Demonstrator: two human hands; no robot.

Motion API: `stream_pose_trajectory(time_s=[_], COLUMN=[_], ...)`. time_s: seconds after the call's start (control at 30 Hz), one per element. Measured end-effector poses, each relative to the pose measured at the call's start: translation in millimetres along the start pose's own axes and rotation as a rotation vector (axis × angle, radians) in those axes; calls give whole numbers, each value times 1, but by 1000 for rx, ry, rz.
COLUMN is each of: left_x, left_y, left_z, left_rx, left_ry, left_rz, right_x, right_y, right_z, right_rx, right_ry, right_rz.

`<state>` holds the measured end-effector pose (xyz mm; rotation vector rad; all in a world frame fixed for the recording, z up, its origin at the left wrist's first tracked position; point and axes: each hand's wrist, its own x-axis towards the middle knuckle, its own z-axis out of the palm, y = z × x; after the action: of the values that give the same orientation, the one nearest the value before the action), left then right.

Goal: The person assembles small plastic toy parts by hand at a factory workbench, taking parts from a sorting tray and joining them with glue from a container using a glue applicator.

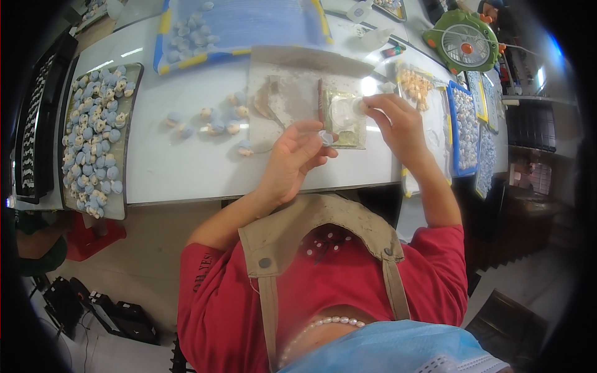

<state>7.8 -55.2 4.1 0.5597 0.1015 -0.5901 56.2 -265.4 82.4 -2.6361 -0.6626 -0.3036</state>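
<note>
Between the thumb and fingers of my left hand (297, 151) is a small pale blue-white piece (325, 138), cup-like in shape. My right hand (401, 124) is closed in a pinch at the right edge of a square greenish pad (353, 138) with a whitish, wet-looking round patch on it. What those fingertips hold, if anything, is too small to make out. The pad lies on a stained cardboard sheet (292, 81), with a thin brown stick (320, 102) along its left side. Left of the sheet lie several small blue-and-cream figure pieces (216, 127), loose on the white table (168, 168).
A tray (129, 155) full of blue-and-cream pieces stands at the left. At the back is a blue tray (261, 25) with pale blue pieces. Orange pieces (415, 87), a blue-rimmed tray (463, 127) and a green fan (463, 43) are at the right. Another person's arm (40, 242) shows lower left.
</note>
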Motion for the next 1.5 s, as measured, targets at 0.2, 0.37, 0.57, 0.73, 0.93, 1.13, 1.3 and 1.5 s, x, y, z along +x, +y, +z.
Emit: stream_pose_trajectory(time_s=[0.2,0.37,0.57,0.73,0.93,1.13,1.3,1.5], left_x=[11,17,24,30,31,28,26,23], left_y=[-9,-11,-16,-23,-27,-28,-27,-26], left_z=[5,9,17,22,27,30,27,22], left_rx=[-17,-61,-58,-94,1,74,207,229], left_ry=[-24,-57,-15,28,26,31,64,55], left_rz=[39,0,-8,-4,40,75,131,167], right_x=[17,22,10,-8,-28,-30,-30,-28], right_y=[-11,-11,1,-3,-18,-22,-27,-32], right_z=[-17,-21,-16,-10,-6,-4,-2,0], right_rx=[-160,-192,-16,185,417,415,393,365], right_ry=[-253,-331,-141,58,39,58,62,86], right_rz=[-166,-165,-79,158,231,203,194,114])
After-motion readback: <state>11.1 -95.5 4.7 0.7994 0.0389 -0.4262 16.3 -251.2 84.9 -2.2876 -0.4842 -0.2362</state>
